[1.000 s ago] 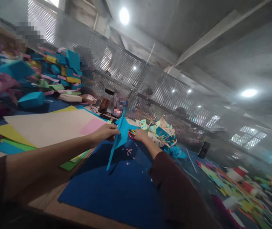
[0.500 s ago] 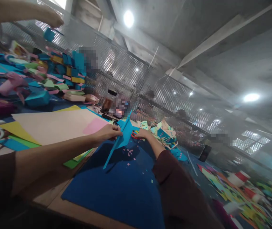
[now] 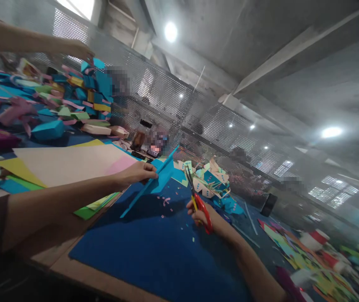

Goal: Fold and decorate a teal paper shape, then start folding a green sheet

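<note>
Pinching blue paper [image 3: 166, 173] at seven o'clock of view centre in left fingers [image 3: 148, 167], curling right fingers [image 3: 191, 211] round scissors [image 3: 199, 203] at five, apparently readying a cut, needing blades [image 3: 190, 178] brought toward nine.

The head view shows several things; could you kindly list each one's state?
Held blue paper: tilted, gripped by the left hand
Scissors: in the right hand, blades apart from that paper
Pink scraps: scattered on the blue mat
Paper sheets: piled, lying flat
Ceiling lamp: lit

Scissor handles [image 3: 203, 210] red, yellow; held paper [image 3: 165, 174] blue.
</note>
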The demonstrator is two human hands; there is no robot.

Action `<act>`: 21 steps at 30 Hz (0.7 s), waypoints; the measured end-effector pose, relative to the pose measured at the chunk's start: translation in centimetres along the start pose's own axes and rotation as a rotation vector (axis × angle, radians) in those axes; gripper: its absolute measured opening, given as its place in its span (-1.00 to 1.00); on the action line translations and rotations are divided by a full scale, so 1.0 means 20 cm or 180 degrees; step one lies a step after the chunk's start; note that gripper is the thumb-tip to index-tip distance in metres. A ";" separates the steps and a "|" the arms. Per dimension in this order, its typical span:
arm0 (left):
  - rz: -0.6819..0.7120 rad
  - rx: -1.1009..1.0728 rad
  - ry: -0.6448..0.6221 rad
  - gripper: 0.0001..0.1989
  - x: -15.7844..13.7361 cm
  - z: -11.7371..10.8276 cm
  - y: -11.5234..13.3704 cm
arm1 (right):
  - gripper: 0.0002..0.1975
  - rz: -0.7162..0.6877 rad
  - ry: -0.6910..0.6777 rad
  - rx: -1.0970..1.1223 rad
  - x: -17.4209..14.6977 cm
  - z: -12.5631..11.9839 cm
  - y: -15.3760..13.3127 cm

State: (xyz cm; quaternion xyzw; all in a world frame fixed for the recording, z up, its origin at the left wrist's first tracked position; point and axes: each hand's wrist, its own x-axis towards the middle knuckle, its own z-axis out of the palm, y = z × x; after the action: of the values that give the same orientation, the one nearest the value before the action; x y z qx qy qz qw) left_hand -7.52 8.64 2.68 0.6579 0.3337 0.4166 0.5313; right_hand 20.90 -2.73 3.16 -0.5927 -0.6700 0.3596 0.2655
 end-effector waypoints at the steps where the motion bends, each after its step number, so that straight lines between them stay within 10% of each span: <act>1: 0.0016 0.0051 -0.0008 -0.68 -0.01 0.01 0.01 | -0.76 -0.0061 -0.0207 0.0119 -0.04 0.01 0.02; 21: 0.0093 -0.0008 0.0028 -0.72 -0.11 0.05 0.13 | -0.93 -0.0087 -0.0508 -0.0104 -0.21 0.10 0.03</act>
State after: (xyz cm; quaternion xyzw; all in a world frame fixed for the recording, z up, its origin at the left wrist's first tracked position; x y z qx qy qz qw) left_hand -7.51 5.74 4.78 0.6602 0.3258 0.4277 0.5245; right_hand 20.33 -7.11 1.80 -0.5572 -0.7029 0.3911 0.2064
